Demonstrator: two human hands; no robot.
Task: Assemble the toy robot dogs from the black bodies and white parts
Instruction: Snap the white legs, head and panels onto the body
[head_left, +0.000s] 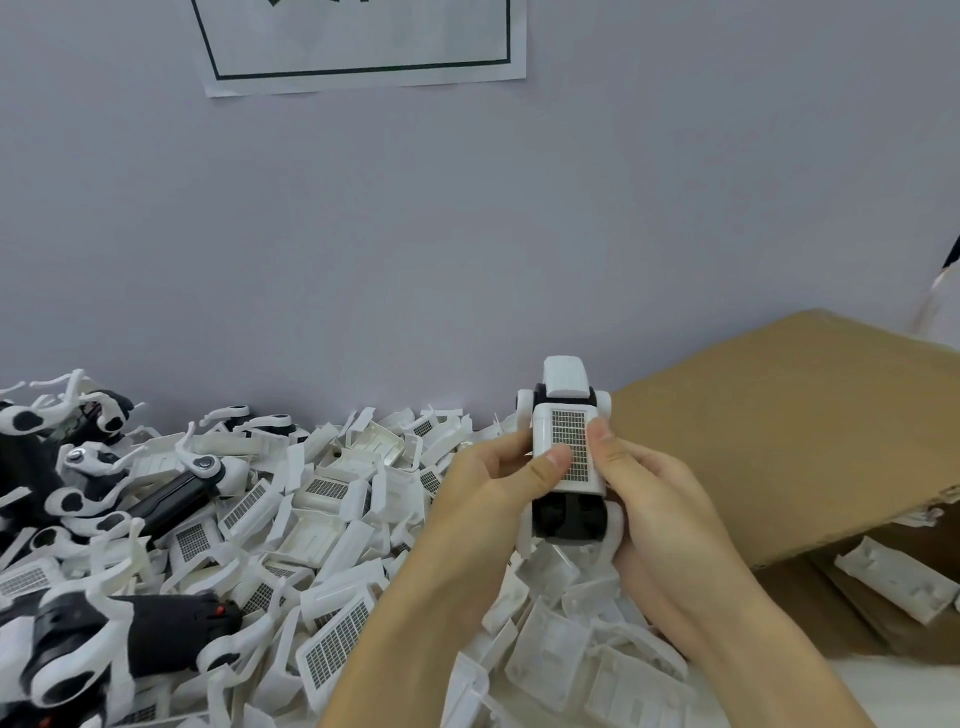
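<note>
A toy robot dog (567, 415) with a black body, white legs and a white head is held up in the middle, head pointing away from me. A white back cover with a grey grid lies on top of it. My left hand (488, 483) grips the dog's left side, thumb pressing on the grid cover. My right hand (654, 499) grips the right side, thumb on the cover's right edge. A heap of loose white covers (332, 525) lies below and to the left.
Black bodies with white legs (171, 493) pile up at the far left, another (156, 629) at lower left. A brown cardboard box (779, 431) stands at the right, with white parts (898, 582) beneath its flap. A grey wall with a paper sheet (363, 47) rises behind.
</note>
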